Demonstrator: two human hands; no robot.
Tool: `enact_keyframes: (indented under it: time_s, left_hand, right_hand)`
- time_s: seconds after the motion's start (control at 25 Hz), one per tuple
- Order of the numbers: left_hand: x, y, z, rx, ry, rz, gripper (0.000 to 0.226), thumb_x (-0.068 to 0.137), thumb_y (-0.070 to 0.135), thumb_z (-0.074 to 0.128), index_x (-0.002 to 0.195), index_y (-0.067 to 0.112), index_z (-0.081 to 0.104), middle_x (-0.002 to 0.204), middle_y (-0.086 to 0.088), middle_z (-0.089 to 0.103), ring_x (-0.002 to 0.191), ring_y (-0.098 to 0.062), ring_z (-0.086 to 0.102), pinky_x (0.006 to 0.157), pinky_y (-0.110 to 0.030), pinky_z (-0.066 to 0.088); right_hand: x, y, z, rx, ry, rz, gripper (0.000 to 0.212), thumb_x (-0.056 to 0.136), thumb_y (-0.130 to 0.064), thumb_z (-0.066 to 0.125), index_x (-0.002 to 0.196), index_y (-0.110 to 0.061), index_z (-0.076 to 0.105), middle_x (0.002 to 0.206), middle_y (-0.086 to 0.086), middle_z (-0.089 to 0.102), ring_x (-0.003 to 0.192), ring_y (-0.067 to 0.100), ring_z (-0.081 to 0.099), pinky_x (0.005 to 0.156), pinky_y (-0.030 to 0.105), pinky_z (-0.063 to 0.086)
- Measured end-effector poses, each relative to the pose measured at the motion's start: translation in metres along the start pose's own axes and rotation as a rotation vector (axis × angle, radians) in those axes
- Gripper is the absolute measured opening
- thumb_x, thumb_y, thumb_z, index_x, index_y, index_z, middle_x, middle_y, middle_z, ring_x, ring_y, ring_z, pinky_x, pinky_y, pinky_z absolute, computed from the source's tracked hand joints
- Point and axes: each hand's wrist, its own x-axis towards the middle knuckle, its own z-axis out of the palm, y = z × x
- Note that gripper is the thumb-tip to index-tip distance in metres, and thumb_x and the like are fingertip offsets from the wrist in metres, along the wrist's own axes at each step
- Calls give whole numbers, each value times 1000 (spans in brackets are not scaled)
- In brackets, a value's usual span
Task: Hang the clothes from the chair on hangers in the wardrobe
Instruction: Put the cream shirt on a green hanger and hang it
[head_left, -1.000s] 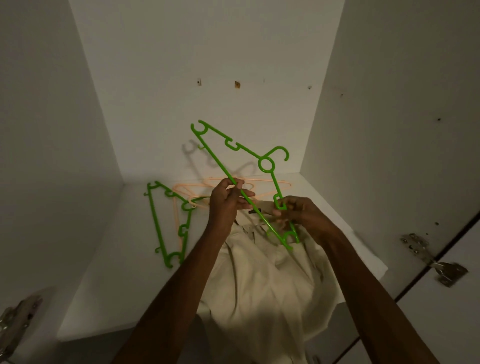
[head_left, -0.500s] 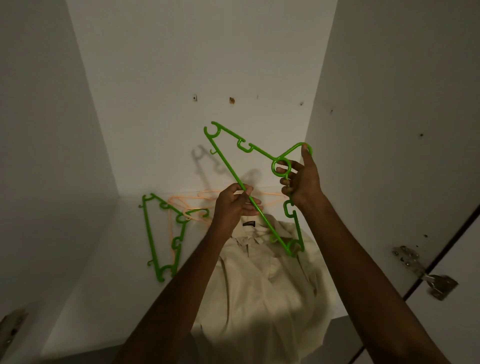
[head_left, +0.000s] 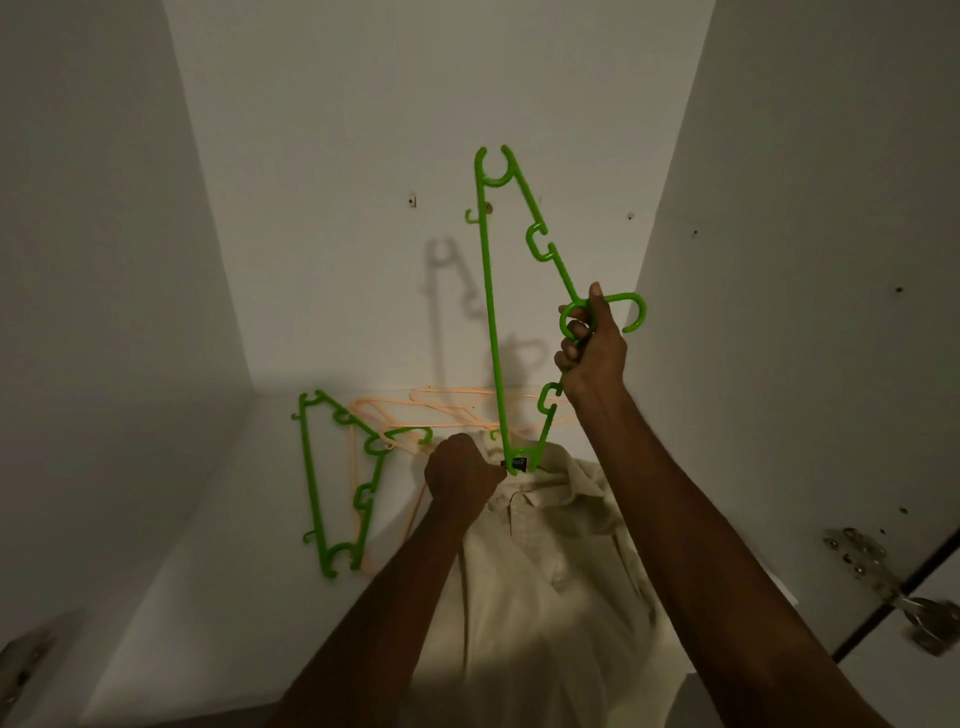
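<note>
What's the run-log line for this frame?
step: hanger into collar | right hand: holds green hanger by hook | left hand: grips beige shirt collar | spare hangers: on shelf

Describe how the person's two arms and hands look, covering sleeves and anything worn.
Both forearms are bare as far as the frame shows, with no sleeves in view. The left hand and right hand wear no gloves, and no watch, bracelet or ring is visible.
</note>
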Motion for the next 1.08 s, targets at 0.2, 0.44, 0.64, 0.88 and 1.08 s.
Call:
enact_keyframes:
  time_s: [0.2,0.44,0.64,0.88,1.08]
  left_hand:
    - [24,-1,-23,-388,-93,-94,22,92,15,60,105,-3,60,105,-19,68,95,-33,69,69,-34,56]
    - [25,-10,-47,-1005,-279,-406,8,93,4,64,86,1,62,69,-15,60,48,-17,61,46,-31,58]
    - [27,-1,-53,-1115,-193,-368,19,88,20,74,90,3,66,63,-9,56,49,-17,55,49,-26,52]
    - [28,20,-67,-1231,-153,-284,30,91,33,73,98,4,71,88,-16,68,74,-28,66,66,-36,58]
    - [26,32,-75,-1327,-150,-246,21,96,31,68,94,10,72,93,-17,67,86,-29,66,72,-41,59]
  right_hand:
    - [13,22,-9,71,23,35,41,89,-51,73,72,-15,67,57,-6,44,40,9,26,38,23,18]
    - [18,27,-23,49,40,32,39,91,-45,73,68,-14,68,56,-5,44,40,10,27,39,23,18]
    - [10,27,-35,-172,25,106,27,86,-36,78,74,-15,67,58,-2,48,41,12,28,40,23,21]
    - [-1,-9,-42,-436,-41,153,19,85,-29,74,79,-12,68,61,4,59,43,14,35,42,22,24]
    - [-15,-18,-44,-820,-73,-14,23,85,-17,65,70,2,64,51,6,56,42,22,47,44,27,44]
